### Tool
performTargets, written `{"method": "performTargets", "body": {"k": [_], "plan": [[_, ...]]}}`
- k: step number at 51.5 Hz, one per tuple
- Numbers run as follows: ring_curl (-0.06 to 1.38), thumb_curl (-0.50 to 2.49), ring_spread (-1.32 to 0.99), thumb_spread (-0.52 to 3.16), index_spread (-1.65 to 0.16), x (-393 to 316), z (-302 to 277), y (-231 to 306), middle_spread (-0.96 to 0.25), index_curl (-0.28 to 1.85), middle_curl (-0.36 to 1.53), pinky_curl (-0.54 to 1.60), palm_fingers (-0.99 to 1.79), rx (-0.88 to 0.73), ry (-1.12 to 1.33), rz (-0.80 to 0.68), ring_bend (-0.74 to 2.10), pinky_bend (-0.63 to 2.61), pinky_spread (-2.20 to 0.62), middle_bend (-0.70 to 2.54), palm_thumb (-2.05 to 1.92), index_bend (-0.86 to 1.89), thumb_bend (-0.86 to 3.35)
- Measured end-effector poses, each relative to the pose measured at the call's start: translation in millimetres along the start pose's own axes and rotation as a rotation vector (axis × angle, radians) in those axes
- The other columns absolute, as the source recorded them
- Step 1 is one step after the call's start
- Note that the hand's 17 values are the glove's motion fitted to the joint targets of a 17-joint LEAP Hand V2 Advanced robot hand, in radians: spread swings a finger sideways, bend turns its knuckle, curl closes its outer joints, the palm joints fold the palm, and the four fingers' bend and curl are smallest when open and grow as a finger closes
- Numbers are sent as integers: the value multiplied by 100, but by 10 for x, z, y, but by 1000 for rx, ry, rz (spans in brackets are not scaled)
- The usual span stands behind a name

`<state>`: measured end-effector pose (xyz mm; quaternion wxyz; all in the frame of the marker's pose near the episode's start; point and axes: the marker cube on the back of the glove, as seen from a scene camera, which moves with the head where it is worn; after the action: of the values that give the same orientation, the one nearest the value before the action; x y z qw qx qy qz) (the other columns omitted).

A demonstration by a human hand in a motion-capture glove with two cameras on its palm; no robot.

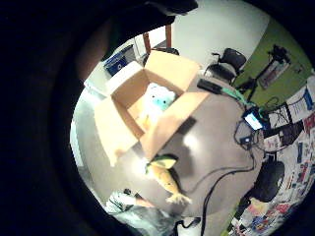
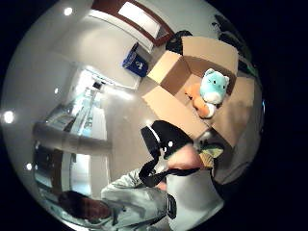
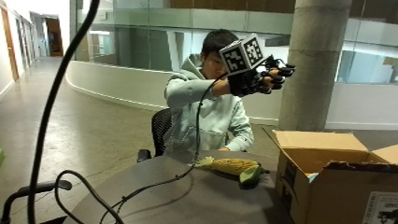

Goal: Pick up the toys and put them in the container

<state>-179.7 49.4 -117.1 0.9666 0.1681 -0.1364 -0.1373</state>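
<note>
I see the cardboard box (image 2: 202,82) holding a teal plush (image 2: 213,85) and orange toy (image 2: 196,91), corn toy (image 3: 231,165) on desk (image 3: 187,196) at the box's nine o'clock, right hand (image 3: 264,79) raised, fingers relaxed, holding nothing

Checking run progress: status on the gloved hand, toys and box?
Right hand raised above table, holding nothing. Corn toy lying on table beside the open cardboard box. Teal plush and orange toy already inside. Nothing blocking.

no legible text anywhere

Corn toy (image 3: 231,166) lies on table (image 3: 187,196) beside box (image 3: 323,182).
</note>
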Motion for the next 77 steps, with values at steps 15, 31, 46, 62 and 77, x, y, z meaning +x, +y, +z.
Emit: {"method": "performTargets", "body": {"k": [15,31,46,62,77], "plan": [[23,43,0,119,-25,432,197,1026,3,32,32,33,-22,-101,86,-50,13,69,4,16,10,13,-2],[20,36,0,121,-22,737,1049,1558,4,27,29,34,-24,-298,95,-9,16,69,4,14,7,9,-2],[21,33,0,120,-17,819,1868,1843,5,23,27,35,-24,-437,168,100,17,71,4,14,3,9,-2],[20,32,2,117,-11,799,2265,1859,9,27,28,34,-8,-418,248,157,19,65,3,19,5,14,-1],[39,37,-19,135,-12,764,2236,1760,-3,8,35,42,67,-433,336,106,95,108,-26,35,43,-5,18]]}}
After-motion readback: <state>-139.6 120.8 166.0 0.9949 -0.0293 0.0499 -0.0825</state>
